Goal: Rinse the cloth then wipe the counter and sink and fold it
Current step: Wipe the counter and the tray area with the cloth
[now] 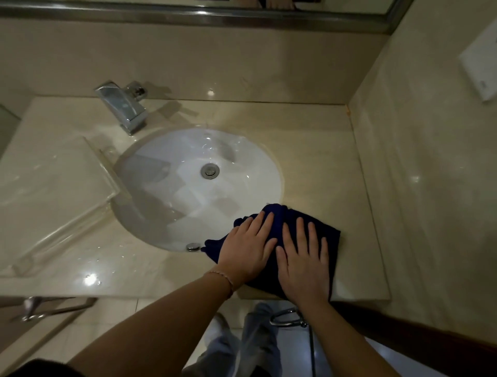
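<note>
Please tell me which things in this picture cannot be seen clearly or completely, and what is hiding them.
- Dark blue cloth, head view: its middle lies under the left hand and right hand, so its folds cannot be judged.
- Counter under the cloth: hidden by the cloth.
- Mirror: cut off by the top edge.
- Clear tray: cut off by the left edge.
- Wall plate: cut off by the right edge; its marking is too small.

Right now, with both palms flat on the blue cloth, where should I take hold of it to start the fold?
Probably the far edge of the blue cloth, the bunched part by the sink rim. It sticks out beyond the fingertips of the left hand and right hand, so it is free to pinch. Come from above and draw it toward the counter front, where the cloth lies flatter.
</note>
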